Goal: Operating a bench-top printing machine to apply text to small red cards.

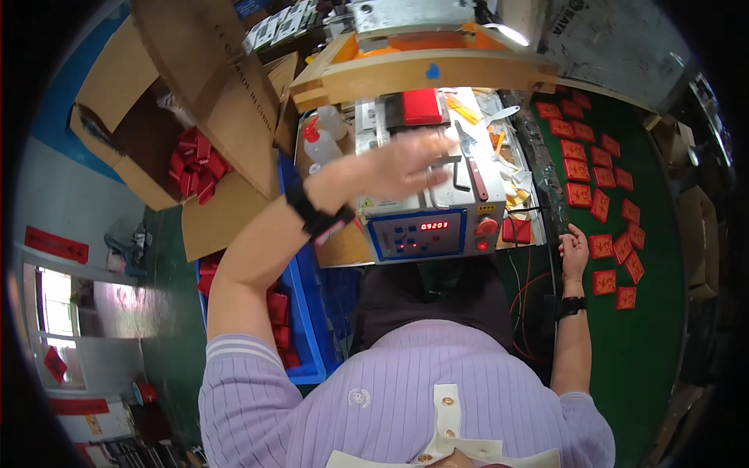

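The bright-red flat square piece [421, 107] lies near the pale wooden frame [425, 76]. The blurred left hand [409, 165], its fingers loosely spread, should keep clear of that frame; whether the curled right hand [573, 249] holds anything, I cannot tell.

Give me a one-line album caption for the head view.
Left fingers blurred over a boxy machine with a glowing red display; right fingers beside a green surface dotted with red pieces.
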A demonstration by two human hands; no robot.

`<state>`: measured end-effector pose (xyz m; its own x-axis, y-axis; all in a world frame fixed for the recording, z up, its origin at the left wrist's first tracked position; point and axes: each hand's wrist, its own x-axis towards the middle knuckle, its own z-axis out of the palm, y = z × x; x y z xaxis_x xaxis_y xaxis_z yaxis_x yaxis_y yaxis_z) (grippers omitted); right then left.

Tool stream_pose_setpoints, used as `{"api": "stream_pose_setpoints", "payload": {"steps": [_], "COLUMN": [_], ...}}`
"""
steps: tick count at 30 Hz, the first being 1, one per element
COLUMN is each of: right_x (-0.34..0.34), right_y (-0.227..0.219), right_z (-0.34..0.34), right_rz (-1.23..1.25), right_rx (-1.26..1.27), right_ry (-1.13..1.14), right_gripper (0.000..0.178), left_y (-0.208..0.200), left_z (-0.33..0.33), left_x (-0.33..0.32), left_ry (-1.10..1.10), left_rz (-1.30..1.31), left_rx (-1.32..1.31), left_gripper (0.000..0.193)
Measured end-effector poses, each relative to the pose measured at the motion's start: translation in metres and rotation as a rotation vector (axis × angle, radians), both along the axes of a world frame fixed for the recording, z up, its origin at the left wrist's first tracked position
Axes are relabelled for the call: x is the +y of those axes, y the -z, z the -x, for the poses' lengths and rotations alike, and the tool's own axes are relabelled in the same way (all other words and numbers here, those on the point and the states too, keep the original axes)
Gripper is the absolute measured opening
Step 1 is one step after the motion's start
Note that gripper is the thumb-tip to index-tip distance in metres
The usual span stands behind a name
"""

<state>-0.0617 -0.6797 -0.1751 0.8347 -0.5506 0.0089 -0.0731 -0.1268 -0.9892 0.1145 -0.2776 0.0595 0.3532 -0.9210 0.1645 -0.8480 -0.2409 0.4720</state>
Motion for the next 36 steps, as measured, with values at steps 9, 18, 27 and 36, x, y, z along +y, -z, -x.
{"api": "stream_pose_setpoints", "payload": {"steps": [9,18,27,36], "right_x": [-0.013,-0.025,-0.003,0.050], "right_y": [0.005,0.011,-0.046,-0.146], "right_z": [-0.003,-0.020,-0.026,-0.084], "right_rz": [-0.018,-0.104,0.021,0.167], "right_rx": [0.046,0.091,0.115,-0.062], "right_ry": [0.003,-0.059,-0.093,-0.406], "right_gripper": [0.033,0.030,0.028,0.026], "left_y": [-0.036,0.128,0.228,0.145], "left_z": [0.123,0.166,0.191,0.152], "left_x": [0.176,0.339,0.330,0.316], "left_ry": [-0.759,-1.038,-1.112,-1.196], "left_rz": [0.335,-0.541,-0.927,-0.398], "left_rx": [0.410,0.083,0.093,0.238], "left_gripper": [0.040,0.031,0.038,0.028]}}
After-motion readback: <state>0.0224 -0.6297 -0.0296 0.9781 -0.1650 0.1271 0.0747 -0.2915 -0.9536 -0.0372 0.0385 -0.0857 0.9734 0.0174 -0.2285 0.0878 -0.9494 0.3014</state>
